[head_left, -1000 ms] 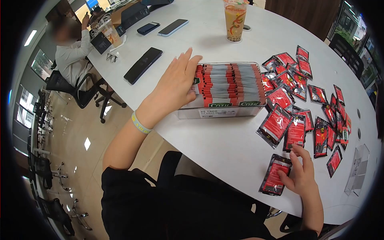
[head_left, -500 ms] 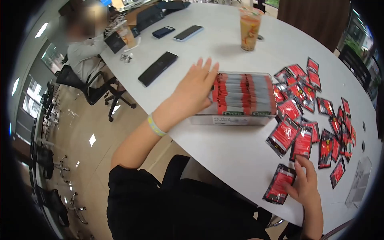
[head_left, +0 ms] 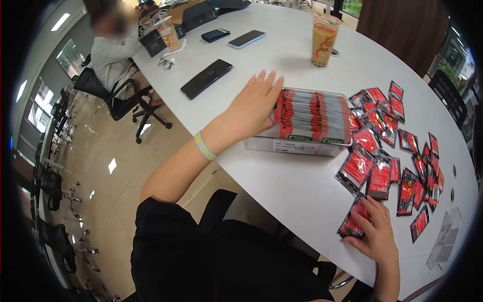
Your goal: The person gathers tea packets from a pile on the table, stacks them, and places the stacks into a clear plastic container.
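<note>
My left hand (head_left: pixel 254 108) lies over the left end of a clear plastic box (head_left: pixel 302 147), fingers stretched out against the packets. Inside the box, red and grey sachets (head_left: pixel 307 113) stand on edge in two rows. The box's left end is partly hidden by my palm. Near the front edge of the table, my right hand (head_left: pixel 375 229) covers a small stack of red-and-black sachets (head_left: pixel 353 221). Its fingers curl over the stack's far side, and the thumb is at the near edge. More loose sachets (head_left: pixel 378 178) lie just beyond that hand.
Loose sachets (head_left: pixel 406 191) spread across the right of the white table (head_left: pixel 282 186). A drink cup (head_left: pixel 323 43) stands behind the box. Phones (head_left: pixel 206 79), glasses (head_left: pixel 165 63) and another cup (head_left: pixel 168 35) are at the left, where a person (head_left: pixel 108 58) sits. A clear stand (head_left: pixel 445 239) is at right.
My right hand has shifted over the sachet stack; its thumb moved from the top to the near edge, and the stack moved slightly away from me. My left hand stays on the box.
</note>
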`<act>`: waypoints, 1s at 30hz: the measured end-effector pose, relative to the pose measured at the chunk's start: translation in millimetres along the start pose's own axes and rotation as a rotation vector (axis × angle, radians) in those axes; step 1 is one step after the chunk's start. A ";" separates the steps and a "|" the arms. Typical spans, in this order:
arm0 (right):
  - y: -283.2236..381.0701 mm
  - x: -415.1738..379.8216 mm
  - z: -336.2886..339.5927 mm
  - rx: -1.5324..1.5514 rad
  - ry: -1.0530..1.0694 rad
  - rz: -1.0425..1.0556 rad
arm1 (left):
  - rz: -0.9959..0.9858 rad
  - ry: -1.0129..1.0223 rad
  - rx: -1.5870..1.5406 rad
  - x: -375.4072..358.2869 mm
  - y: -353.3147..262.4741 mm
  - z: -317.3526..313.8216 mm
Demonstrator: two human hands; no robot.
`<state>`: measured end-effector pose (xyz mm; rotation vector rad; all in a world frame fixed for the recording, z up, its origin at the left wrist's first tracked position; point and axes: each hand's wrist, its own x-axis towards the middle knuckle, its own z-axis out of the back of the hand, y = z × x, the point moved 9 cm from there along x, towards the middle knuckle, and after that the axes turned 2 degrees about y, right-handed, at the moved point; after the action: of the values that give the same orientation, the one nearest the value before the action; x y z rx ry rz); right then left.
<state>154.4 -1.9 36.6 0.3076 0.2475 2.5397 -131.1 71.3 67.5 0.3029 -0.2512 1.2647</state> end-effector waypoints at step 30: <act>-94.6 -23.8 18.0 0.016 -0.208 -0.418 | -0.834 -0.131 -0.778 20.3 -227.1 -7.6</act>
<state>227.1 64.9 27.2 0.4699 0.2244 2.0775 92.5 30.5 48.2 -0.1835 -0.6277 0.2665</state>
